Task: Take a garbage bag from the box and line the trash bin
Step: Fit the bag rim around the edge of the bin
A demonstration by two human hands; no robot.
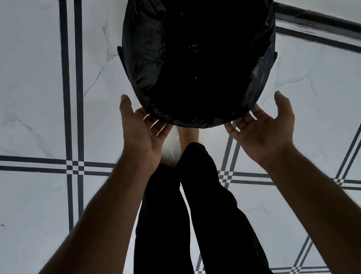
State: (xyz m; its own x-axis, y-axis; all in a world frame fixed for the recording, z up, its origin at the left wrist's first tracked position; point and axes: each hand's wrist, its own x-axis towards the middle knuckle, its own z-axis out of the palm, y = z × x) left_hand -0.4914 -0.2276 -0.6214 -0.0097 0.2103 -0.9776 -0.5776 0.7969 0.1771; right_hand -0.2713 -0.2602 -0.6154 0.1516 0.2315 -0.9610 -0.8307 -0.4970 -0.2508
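The floor is seen to fill most of the view: pale, marble-veined tiles crossed by paired dark lines, with small checkered squares where the lines meet. Wide open floor is left to the left of the bin and to the near right. At the far right a dark strip is seen running diagonally along the floor's edge, passing behind the bin; what it belongs to cannot be told.

The bin is seen from above at the far centre, round, its mouth facing the camera. It is lined with the black bag, whose crinkled plastic is folded over the rim all round; a looser fold hangs down the right side. The inside is too dark for anything to be made out.

Two legs in dark trousers are seen near the centre, running from the near edge up towards the bin, and between the bin's near rim and the trouser cuffs part of a foot is visible beside a bright patch of floor.

The left hand is held palm-up at the near-left rim, its fingers straight and reaching under the bag's edge; nothing is gripped. The right hand is held at the near-right rim, palm-up, fingers loosely spread and lightly curved, holding nothing; whether its fingertips touch the bag cannot be told.
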